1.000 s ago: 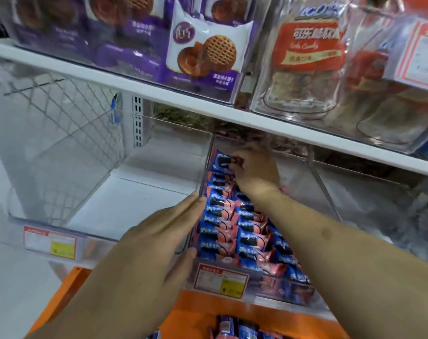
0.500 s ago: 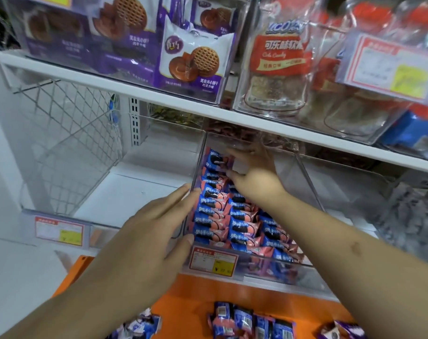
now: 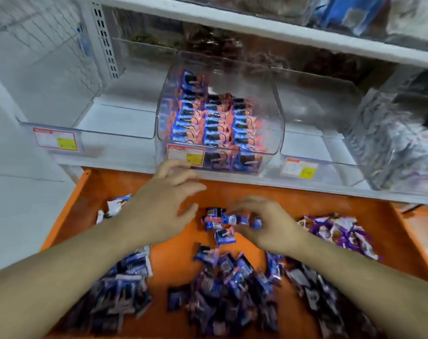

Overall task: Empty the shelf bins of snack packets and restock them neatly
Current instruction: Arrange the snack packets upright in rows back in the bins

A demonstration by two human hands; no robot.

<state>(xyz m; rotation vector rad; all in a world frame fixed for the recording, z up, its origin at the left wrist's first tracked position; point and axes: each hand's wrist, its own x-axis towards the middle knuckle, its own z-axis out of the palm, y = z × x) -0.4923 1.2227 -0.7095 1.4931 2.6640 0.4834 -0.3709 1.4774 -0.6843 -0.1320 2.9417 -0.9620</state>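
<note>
The snack packets (image 3: pixel 221 225) at frame centre are judged light, crinkly and slippery, their contents crushable; hold is best taken across the flat faces or by a sealed end. Blue-and-pink wrappers are noted, loose on the orange tray (image 3: pixel 313 211) and ranked in the clear bin (image 3: pixel 279 123) above. Several are pinched by the right hand (image 3: pixel 267 227); the left hand (image 3: pixel 159 214) hovers, fingers loosely spread, empty.

Retail shop aisle: white shelves (image 3: pixel 257 23) carried clear bins (image 3: pixel 220 165) of wrapped snack packets (image 3: pixel 215 123), each fronted by a price label (image 3: pixel 185 155).
</note>
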